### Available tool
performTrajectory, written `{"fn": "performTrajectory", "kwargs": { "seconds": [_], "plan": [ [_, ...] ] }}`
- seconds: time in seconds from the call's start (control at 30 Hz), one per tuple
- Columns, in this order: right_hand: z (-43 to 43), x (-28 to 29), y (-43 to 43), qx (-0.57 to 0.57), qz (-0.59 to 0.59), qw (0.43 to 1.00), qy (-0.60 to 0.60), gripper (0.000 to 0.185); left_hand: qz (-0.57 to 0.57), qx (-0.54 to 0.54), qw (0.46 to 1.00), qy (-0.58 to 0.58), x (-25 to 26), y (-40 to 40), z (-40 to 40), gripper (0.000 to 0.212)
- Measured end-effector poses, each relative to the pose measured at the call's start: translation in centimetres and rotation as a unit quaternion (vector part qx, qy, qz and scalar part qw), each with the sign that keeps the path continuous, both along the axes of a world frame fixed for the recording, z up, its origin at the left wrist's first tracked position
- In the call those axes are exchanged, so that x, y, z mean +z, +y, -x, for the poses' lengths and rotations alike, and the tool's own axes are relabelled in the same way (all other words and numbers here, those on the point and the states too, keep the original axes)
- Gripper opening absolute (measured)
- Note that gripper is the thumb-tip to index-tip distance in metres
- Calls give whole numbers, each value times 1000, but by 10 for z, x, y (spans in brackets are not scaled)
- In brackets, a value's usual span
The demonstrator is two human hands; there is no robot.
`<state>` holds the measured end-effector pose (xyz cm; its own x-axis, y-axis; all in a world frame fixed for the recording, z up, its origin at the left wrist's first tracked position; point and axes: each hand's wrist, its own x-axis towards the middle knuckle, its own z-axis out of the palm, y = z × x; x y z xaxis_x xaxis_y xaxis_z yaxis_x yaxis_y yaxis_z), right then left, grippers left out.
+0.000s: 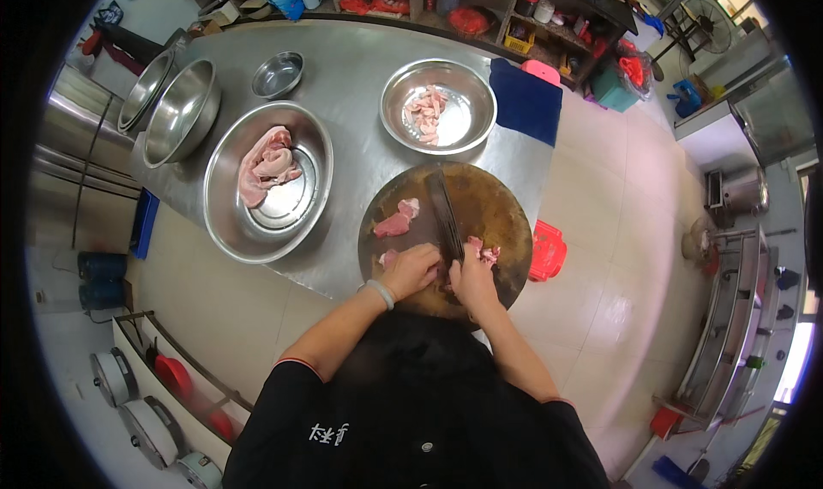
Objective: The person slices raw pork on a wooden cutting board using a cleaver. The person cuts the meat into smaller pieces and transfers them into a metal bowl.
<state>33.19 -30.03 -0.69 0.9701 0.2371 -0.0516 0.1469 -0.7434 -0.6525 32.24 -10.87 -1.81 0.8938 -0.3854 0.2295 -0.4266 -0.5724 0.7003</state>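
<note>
On the round wooden chopping block [508, 212] my right hand [474, 283] grips a cleaver [443, 209], its dark blade pointing away from me. My left hand [411, 272] presses a piece of raw meat, mostly hidden under the fingers, just left of the blade. A larger piece of raw meat [397, 219] lies farther up the block. Small cut bits of meat [488, 255] sit to the right of the cleaver, by my right hand. Beyond the block, a steel bowl [472, 128] holds pale meat strips [427, 111].
Left of the block, a large steel basin [222, 193] holds big pieces of raw meat [267, 164]. More steel bowls [186, 113] and a small bowl [278, 75] stand on the steel table [350, 187]. A dark blue cloth [527, 100] hangs over its right edge. A red stool [548, 251] is beside the block.
</note>
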Motion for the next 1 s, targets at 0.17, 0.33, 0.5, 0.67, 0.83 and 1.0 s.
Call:
{"fn": "performTrajectory", "kwargs": {
  "seconds": [0.17, 0.33, 0.5, 0.67, 0.83, 1.0],
  "plan": [
    [39, 49, -25, 22, 22, 996, -78, 38, 58, 76, 992, 80, -3, -4, -10, 29],
    [48, 72, -37, 57, 17, 989, -135, 38, 196, 63, 973, 102, -1, -10, -22, 33],
    [50, 59, -31, -28, -180, 983, -17, 36, 638, 17, 596, 488, -9, -10, -28, 63],
    [36, 74, -34, -114, -375, 882, 261, 23, 695, -92, 438, 562, 56, -32, -32, 88],
    [40, 68, -46, -145, -416, 853, 280, 17, 593, -8, 561, 578, 24, -35, -33, 69],
    [52, 62, -82, -279, -403, 837, 244, 17, 204, -6, 954, 219, 12, -36, -23, 47]
  ]
}}
